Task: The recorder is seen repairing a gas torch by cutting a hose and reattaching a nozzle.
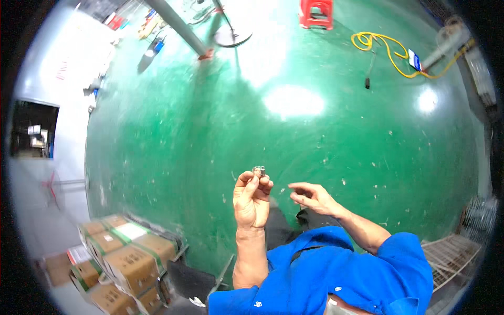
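Note:
A small shiny metal part (pixel 259 171) is pinched between the thumb and fingers of my left hand (pixel 252 202), raised in front of me over the green floor. Its exact kind is too small to tell. To the right of it, my right hand (pixel 313 198) hangs in the air with its fingers stretched toward the left hand. Nothing shows between those fingers, and they do not touch the metal part.
Stacked cardboard boxes (pixel 131 268) stand at the lower left beside a black seat (pixel 189 281). A metal rack (pixel 454 252) is at the lower right. Farther off are a red stool (pixel 316 14), a yellow hose (pixel 391 52) and a grey post (pixel 181 26) on the green floor (pixel 157 157).

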Tool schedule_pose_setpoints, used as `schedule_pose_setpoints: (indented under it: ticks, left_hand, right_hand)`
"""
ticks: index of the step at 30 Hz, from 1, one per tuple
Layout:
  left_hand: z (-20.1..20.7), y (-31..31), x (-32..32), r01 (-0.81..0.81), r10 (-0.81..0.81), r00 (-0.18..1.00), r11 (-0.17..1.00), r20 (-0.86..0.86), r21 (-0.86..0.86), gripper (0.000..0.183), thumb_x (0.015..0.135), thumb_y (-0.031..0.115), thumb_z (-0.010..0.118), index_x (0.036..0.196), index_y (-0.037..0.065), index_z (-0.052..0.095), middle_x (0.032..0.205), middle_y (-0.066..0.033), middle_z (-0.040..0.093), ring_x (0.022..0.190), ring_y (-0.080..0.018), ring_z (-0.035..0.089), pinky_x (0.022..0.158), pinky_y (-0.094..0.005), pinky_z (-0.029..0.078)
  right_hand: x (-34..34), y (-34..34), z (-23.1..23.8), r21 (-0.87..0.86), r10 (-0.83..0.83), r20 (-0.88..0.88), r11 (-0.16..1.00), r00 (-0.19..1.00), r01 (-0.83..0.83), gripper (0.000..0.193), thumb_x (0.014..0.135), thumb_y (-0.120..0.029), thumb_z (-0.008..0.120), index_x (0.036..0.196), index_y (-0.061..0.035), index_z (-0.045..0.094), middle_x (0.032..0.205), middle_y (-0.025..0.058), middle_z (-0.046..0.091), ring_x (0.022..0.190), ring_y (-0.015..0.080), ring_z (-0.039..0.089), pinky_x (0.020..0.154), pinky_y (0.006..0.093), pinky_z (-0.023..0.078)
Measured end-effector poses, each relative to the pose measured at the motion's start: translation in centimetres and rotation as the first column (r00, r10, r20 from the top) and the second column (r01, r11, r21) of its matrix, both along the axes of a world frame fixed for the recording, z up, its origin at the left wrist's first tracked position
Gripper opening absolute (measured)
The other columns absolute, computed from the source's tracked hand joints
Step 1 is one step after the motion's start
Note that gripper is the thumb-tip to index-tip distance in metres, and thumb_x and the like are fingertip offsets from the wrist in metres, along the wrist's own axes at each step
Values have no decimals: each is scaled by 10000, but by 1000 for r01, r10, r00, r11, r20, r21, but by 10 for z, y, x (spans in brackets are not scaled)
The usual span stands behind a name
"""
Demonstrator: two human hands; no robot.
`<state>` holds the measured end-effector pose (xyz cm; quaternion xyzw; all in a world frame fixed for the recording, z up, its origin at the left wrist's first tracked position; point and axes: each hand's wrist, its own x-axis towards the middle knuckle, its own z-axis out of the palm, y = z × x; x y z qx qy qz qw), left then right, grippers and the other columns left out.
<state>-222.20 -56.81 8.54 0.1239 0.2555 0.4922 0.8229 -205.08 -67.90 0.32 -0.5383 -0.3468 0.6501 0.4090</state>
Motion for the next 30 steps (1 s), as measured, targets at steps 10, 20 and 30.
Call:
schedule_pose_setpoints:
  ticks: [10, 20, 30]
  left_hand:
    - [-48, 47, 305, 618, -621, 773, 783, -131, -65, 168, 899, 30, 633, 1046, 97, 588, 993, -102, 666, 833, -188, 636, 759, -332, 528]
    - [-63, 45, 584, 838, -938, 312, 348, -153, -420, 141, 905, 146, 672, 1011, 89, 599, 921, -32, 645, 814, -134, 620, 690, -275, 532]
    - [-48, 102, 855, 891, -829, 355, 440, -432, -114, 282, 910, 159, 662, 1141, 7, 610, 899, -89, 656, 755, -184, 605, 713, -321, 505]
  right_hand:
    - [270, 38, 44, 296, -452, 41, 857, 891, 421, 353, 908, -116, 684, 1240, -25, 608, 1008, 47, 671, 910, 117, 621, 840, 275, 503]
    - [511, -7, 49, 350, -670, 388, 742, 633, 572, 201, 871, -101, 694, 1049, -8, 692, 936, 97, 679, 823, 172, 663, 650, 286, 542]
    - [780, 55, 33, 1, -768, -282, 600, 576, 800, 289, 1002, -231, 545, 1102, 24, 636, 779, 50, 650, 635, 108, 616, 529, 230, 495]
